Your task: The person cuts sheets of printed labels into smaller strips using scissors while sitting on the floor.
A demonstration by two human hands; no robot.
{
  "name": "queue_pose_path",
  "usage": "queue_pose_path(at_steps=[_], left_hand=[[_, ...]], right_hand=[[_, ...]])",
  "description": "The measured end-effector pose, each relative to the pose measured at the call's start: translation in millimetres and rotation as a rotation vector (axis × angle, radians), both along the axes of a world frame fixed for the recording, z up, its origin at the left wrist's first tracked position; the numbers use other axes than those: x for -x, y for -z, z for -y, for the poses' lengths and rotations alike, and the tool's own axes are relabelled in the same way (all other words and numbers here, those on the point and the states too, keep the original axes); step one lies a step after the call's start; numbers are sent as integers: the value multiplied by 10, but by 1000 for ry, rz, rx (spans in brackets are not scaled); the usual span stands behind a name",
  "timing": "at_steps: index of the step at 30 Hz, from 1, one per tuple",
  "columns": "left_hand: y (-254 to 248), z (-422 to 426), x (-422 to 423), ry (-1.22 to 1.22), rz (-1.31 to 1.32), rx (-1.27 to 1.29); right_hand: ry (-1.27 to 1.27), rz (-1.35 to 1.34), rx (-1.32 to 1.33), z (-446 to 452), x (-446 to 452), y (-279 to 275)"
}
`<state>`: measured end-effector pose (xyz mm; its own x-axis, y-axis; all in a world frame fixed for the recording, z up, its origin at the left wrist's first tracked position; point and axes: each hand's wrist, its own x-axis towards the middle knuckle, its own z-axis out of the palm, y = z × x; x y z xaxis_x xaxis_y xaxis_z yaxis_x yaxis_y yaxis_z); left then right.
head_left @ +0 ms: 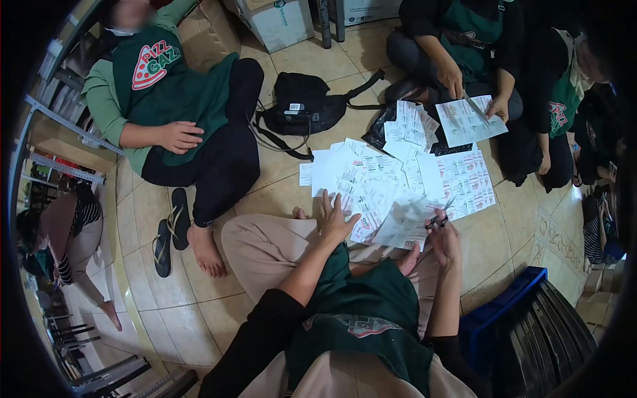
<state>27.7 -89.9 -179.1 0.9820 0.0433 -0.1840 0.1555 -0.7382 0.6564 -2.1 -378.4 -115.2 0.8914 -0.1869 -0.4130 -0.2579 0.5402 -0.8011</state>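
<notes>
My left hand [337, 220] is at the near left edge of a spread of printed sheets [365, 176], its fingers apart and nothing gripped in them. In my right hand [446, 244] is a pair of scissors [438, 220], its dark handles around my fingers and its blades pointing up and away. Between my hands, a printed sheet [406, 224] hangs over my lap, smeared by motion; I cannot tell whether my right hand also touches it. Beyond the scissors lies a sheet with rows of red and green print [466, 180].
Opposite, a person cuts a sheet [471, 123] with scissors. Another person sits at left beside a black bag [302, 109] with straps. Flip-flops [171, 232] lie on the tiled floor. A stack of black and blue crates or chairs [531, 331] stands at right; cardboard boxes [275, 23] are behind.
</notes>
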Motion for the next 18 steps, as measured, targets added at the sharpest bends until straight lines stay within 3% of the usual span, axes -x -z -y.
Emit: queue_pose_path(at_steps=[3,6,10,12,16,18], left_hand=[[6,26,35,43,-18,-88],[155,40,107,115,98,-96],[219,34,96,279,73,190],[194,72,53,337,94,291],[-204,87,-75,170,334,379],[-416,-31,-186,140,432,386]], right_hand=[[-80,-155,-170,-52,-17,11],[-61,-167,-174,-138,-37,-44],[-107,-166,-78,-286,-40,-213],[-108,-48,58,-418,0,-300],[-434,236,479,-537,43,-674],[-515,324,540,-624,24,-962]])
